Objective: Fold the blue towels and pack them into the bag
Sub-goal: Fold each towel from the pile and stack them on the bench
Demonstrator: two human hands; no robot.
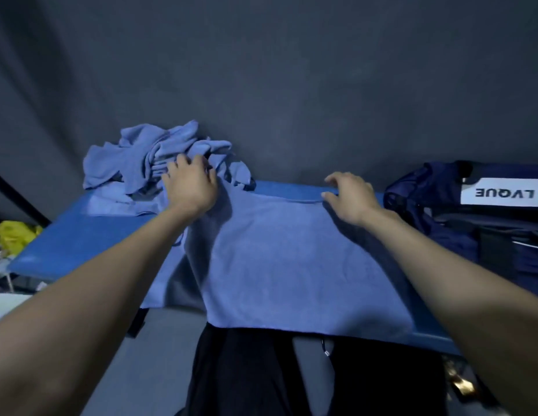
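Black trousers point(255, 373) nearest, person standing at blue counter point(69, 244). Blue towel point(285, 259) spread flat on counter, near edge hanging slightly over the front. Both arms reach across it. Left hand point(191, 187) at towel's far left corner, fingers curled down onto cloth where the corner meets the pile; exact hold hard to tell. Right hand point(350, 195) at far right corner, fingertips pinching the edge. Crumpled heap of blue towels point(147, 157) at far left of counter. Navy bag point(472, 217) with white label on the right. Dark grey curtain point(291, 70) behind.
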